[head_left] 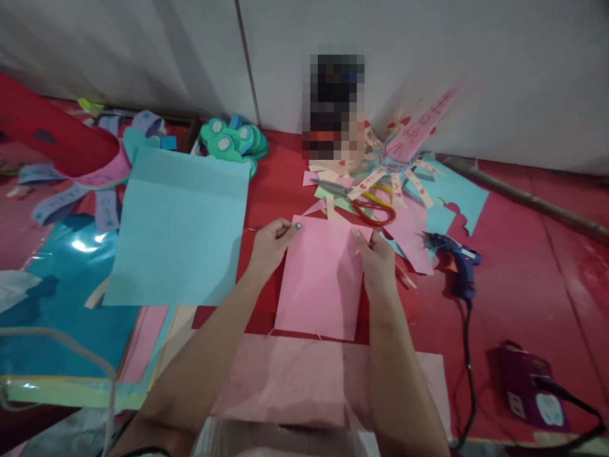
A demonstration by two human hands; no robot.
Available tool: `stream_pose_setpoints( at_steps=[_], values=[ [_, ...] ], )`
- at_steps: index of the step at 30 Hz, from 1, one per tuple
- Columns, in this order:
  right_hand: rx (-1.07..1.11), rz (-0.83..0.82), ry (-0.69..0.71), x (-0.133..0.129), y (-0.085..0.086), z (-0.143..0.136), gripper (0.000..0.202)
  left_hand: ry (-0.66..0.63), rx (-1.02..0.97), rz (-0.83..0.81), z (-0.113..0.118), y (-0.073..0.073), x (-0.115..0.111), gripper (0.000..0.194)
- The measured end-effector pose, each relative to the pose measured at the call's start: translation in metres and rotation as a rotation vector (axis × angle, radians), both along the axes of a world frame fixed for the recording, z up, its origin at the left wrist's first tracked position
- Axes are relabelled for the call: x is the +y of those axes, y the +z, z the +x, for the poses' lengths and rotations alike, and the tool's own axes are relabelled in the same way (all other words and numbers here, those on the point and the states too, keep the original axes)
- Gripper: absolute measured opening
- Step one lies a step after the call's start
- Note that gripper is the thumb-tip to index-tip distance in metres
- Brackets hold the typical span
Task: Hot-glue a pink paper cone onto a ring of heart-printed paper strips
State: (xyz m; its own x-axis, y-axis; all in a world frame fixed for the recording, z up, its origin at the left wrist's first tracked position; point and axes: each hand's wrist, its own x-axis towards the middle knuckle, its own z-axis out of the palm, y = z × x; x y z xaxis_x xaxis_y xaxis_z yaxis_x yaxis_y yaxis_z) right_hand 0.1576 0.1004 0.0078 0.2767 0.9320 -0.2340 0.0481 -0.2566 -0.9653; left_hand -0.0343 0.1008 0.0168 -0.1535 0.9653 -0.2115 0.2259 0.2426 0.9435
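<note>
A pink sheet of paper (323, 279) is stretched between my two hands in the middle of the head view. My left hand (273, 244) pinches its upper left corner between thumb and fingers. At the upper right corner, my right hand (379, 260) grips it the same way. Just beyond the sheet lie scissors (375, 212) with red and yellow handles, among coloured paper scraps. To the left of my left hand rests a large light blue sheet (185, 235). More pink paper (285, 381) lies nearer my body, under my forearms.
A blue glue gun (459, 263) lies at right, its cord trailing near a purple power box (530, 387). Paper cone hats, pink (413, 136) and red (61, 130), stand behind and at left. Green paper cutouts (233, 143) are stacked by the wall. A stick (528, 197) crosses the right.
</note>
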Motion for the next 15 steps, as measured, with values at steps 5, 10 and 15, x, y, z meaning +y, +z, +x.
stream_pose_setpoints(
  at_steps=[5,10,15],
  values=[
    [0.017,-0.002,0.002,0.0003,0.0019,-0.0014,0.035,-0.010,-0.019,-0.025,-0.0005,0.0025,-0.0012,0.029],
    [0.023,-0.027,-0.005,0.0003,0.0052,-0.0031,0.035,-0.033,-0.114,-0.022,-0.0002,0.0001,-0.0016,0.026],
    [-0.013,-0.048,0.003,-0.0006,0.0086,-0.0033,0.035,0.026,-0.043,0.018,0.0009,-0.0006,-0.0011,0.028]
  ],
)
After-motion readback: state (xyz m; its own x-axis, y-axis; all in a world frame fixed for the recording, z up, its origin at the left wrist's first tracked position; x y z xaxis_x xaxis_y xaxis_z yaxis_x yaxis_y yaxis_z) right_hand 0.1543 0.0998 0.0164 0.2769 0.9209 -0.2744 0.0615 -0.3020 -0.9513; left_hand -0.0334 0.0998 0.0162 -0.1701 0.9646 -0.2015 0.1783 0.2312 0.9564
